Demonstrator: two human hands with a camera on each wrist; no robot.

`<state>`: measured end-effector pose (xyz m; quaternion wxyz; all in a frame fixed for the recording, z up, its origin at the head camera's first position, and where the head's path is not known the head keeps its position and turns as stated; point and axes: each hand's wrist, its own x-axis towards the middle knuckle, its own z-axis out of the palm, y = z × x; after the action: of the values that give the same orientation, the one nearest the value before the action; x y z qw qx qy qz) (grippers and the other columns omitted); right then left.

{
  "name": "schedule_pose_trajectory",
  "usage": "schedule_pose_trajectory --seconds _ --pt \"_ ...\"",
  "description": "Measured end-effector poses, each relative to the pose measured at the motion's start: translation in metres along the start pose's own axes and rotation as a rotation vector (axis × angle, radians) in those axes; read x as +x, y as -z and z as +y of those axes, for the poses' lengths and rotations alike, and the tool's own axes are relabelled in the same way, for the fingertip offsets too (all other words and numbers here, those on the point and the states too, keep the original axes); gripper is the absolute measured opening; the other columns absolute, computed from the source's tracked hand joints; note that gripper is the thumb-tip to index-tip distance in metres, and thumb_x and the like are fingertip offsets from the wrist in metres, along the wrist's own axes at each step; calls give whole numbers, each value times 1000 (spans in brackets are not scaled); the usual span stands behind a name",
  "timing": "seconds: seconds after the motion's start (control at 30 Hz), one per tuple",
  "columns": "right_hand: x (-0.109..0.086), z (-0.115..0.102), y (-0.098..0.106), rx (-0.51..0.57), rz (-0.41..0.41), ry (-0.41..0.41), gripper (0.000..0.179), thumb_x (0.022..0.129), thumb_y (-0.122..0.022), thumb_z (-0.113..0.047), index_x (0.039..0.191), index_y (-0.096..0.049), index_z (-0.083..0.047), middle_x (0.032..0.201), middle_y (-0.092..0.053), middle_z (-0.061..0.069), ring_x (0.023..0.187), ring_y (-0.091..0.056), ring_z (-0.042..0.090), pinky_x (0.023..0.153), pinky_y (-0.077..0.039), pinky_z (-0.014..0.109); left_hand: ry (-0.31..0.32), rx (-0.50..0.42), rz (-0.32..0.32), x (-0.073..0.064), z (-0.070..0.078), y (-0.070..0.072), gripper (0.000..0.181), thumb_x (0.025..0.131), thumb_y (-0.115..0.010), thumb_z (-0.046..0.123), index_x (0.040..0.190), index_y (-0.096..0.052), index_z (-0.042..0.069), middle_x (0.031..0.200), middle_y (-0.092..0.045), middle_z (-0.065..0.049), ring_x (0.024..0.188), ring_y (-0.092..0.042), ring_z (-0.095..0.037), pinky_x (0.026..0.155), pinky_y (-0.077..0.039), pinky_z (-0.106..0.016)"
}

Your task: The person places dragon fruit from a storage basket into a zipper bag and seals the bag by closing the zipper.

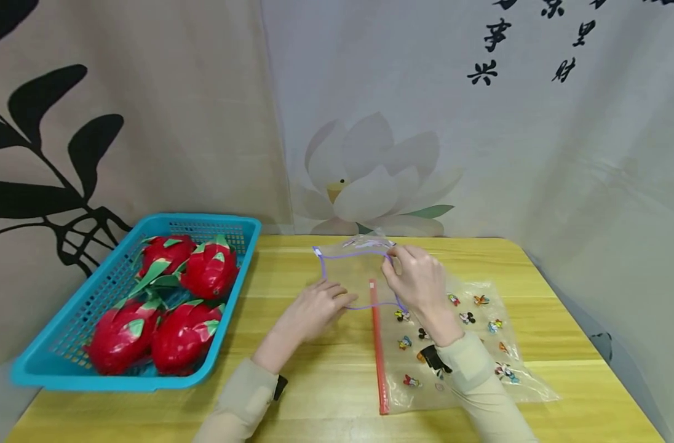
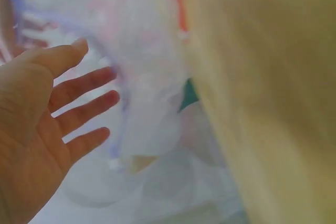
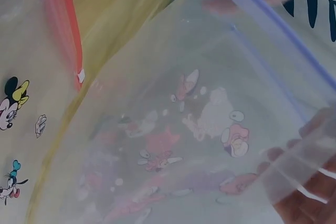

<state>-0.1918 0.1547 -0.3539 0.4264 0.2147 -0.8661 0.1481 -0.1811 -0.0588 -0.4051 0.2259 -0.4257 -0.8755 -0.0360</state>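
A clear zip bag (image 3: 178, 129) with a purple zip strip and faint pink printed figures stands raised over the table, its mouth spread wide in the head view. My right hand (image 1: 417, 280) pinches the bag's right edge by the purple strip; in the right wrist view its fingers (image 3: 310, 192) show through the plastic. Beside the lower edge of the mouth is my left hand (image 1: 320, 304). In the left wrist view its fingers (image 2: 86, 111) are spread and straight, their tips over the purple strip. A second zip bag (image 1: 436, 381), with a red strip and cartoon figures, lies flat under my right forearm.
On the left, a blue plastic basket (image 1: 248, 264) contains several red dragon fruits (image 1: 184, 338) with green leaf tips. The wooden table (image 1: 293, 394) ends at a pale curtain (image 1: 215, 123) printed with a lotus, leaves and characters.
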Motion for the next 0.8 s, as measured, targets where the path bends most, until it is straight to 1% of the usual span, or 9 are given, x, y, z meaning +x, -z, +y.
schedule_pose_trajectory --seconds 0.13,0.23,0.3,0.4,0.5,0.57,0.63,0.73,0.8 --pt "1 -1 -2 -4 -7 4 6 76 -67 -9 76 -71 -5 69 -71 10 51 -62 24 38 -43 30 31 -6 4 12 -7 27 32 85 -69 19 117 -66 12 110 -70 -7 107 -65 -25 98 -50 -38" --pt "1 0 -1 -14 -7 -1 6 76 -67 -10 77 -71 -5 69 -71 10 51 -62 23 38 -41 29 83 0 -14 24 -14 51 36 86 -69 20 120 -64 12 114 -69 -9 110 -64 -27 100 -49 -40" --pt "1 0 -1 -18 -7 -5 7 76 -67 -10 77 -71 -5 68 -71 10 50 -60 22 37 -39 28 127 17 -26 29 -21 68 38 87 -68 20 123 -62 13 118 -67 -10 112 -62 -29 101 -48 -43" --pt "1 -1 -1 -22 -8 -6 7 76 -67 -12 77 -71 -6 68 -71 9 48 -59 21 36 -36 25 207 43 -52 31 -34 94 43 87 -67 21 129 -58 14 123 -64 -11 116 -60 -30 103 -46 -46" --pt "1 -2 -2 -29 -8 -10 7 77 -67 -13 77 -72 -7 69 -71 8 49 -59 21 36 -35 25 301 64 -113 27 -51 116 48 88 -67 23 134 -54 14 129 -60 -13 120 -57 -33 104 -44 -48" --pt "1 -3 -2 -31 -8 -11 8 77 -67 -13 77 -72 -7 70 -71 8 49 -60 21 36 -35 24 367 74 -179 21 -65 126 50 89 -65 23 135 -52 12 132 -58 -15 120 -55 -36 103 -44 -49" --pt "1 -3 -2 -32 -13 -10 8 77 -68 -13 78 -72 -7 70 -71 8 49 -59 21 36 -33 23 451 76 -275 13 -81 133 51 91 -62 24 138 -48 12 135 -54 -18 122 -53 -39 101 -45 -51" --pt "1 -4 -3 -24 -21 -8 7 76 -68 -13 78 -72 -7 70 -71 8 48 -58 19 37 -30 20 582 73 -442 -2 -104 135 55 93 -59 26 142 -42 10 140 -46 -24 125 -46 -45 97 -46 -56" --pt "1 -5 -3 -22 -23 -3 7 76 -68 -13 78 -72 -7 70 -71 8 47 -57 18 37 -28 19 663 65 -543 -14 -118 132 58 93 -58 26 144 -38 8 143 -40 -28 128 -40 -50 96 -45 -60"
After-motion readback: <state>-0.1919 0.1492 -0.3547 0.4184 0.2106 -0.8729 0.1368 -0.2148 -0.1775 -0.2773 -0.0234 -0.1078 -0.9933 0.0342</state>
